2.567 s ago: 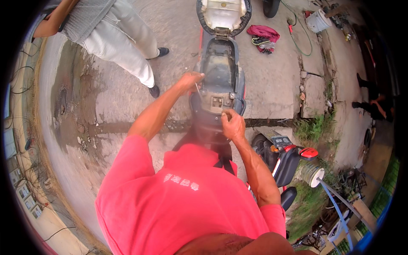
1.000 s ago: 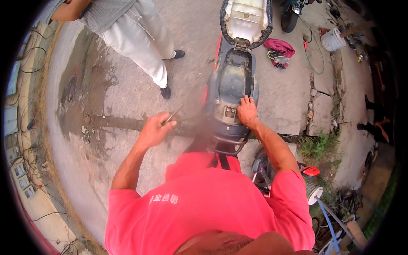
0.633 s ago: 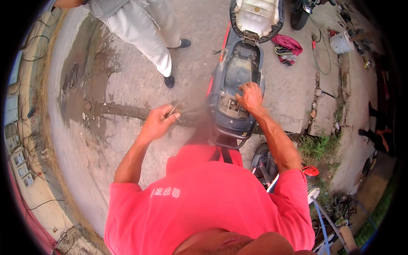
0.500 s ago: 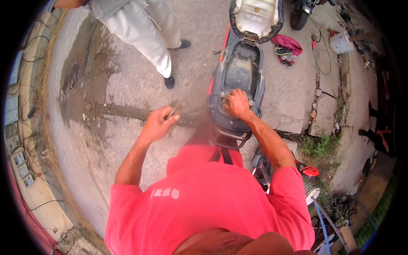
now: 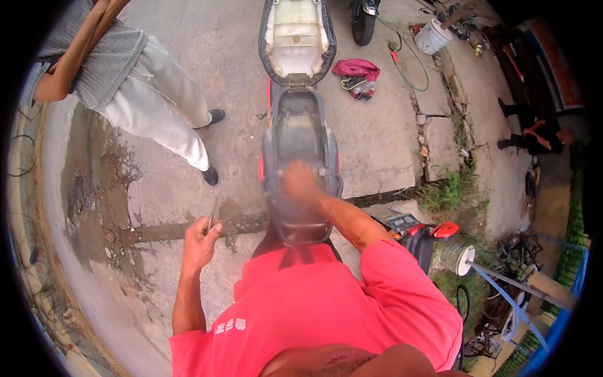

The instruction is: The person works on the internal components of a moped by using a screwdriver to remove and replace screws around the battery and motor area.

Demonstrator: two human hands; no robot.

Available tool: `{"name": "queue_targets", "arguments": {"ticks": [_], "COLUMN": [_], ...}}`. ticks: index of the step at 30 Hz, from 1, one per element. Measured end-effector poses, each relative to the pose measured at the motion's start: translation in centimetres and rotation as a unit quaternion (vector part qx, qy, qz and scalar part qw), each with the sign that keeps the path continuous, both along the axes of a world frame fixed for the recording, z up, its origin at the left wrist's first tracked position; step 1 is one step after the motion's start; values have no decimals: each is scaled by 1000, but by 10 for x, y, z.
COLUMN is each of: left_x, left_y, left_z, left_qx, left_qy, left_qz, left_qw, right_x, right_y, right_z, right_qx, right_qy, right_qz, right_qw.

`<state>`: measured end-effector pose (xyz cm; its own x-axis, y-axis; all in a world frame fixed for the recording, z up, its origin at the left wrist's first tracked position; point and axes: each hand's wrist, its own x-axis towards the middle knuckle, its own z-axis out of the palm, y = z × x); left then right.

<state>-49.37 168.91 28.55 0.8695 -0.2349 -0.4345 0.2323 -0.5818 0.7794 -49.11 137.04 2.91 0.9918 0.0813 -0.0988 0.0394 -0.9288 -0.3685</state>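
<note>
In front of me a grey scooter (image 5: 276, 151) with red side trim has its seat (image 5: 296, 38) flipped up, showing the pale underside. Over the rear end of the open under-seat compartment (image 5: 300, 135) is my right hand (image 5: 303, 183), smeared by motion. Its fingers and anything in them cannot be made out. To the left of the scooter, my left hand (image 5: 200, 242) is closed, and a thin metal tool (image 5: 213, 212) sticks up between thumb and fingers. Its exact kind is unclear.
A person in pale trousers (image 5: 160, 94) stands at the left, arms folded. Right of the scooter lie a crumpled dark pink cloth (image 5: 358, 72), a green hose (image 5: 418, 81) and a white bucket (image 5: 433, 36). A red-and-black machine (image 5: 433, 235) stands by my right elbow.
The whole view has shifted, so the scooter and the person appear farther left and lower. My right hand, sharp before on the scooter's rear, is now blurred. The left still holds the tool.
</note>
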Motion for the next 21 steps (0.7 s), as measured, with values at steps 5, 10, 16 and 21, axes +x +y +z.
{"name": "queue_targets", "arguments": {"ticks": [5,10,16,21], "left_x": [4,11,21,39], "left_y": [-1,-19,-39,-55], "left_z": [0,11,18,11], "left_qx": [11,32,34,51], "left_qy": [-14,-42,-120,-176], "left_qz": [-26,-70,-149,-225], "left_qw": [1000,996,981,957], "right_x": [0,1,-1,-8], "right_y": [2,2,-10,-17], "right_z": [0,-9,14,22], "right_qx": [21,6,2,58], "right_qy": [-6,-6,64,49], "right_qz": [12,31,46,51], "right_qw": [1000,999,997,996]}}
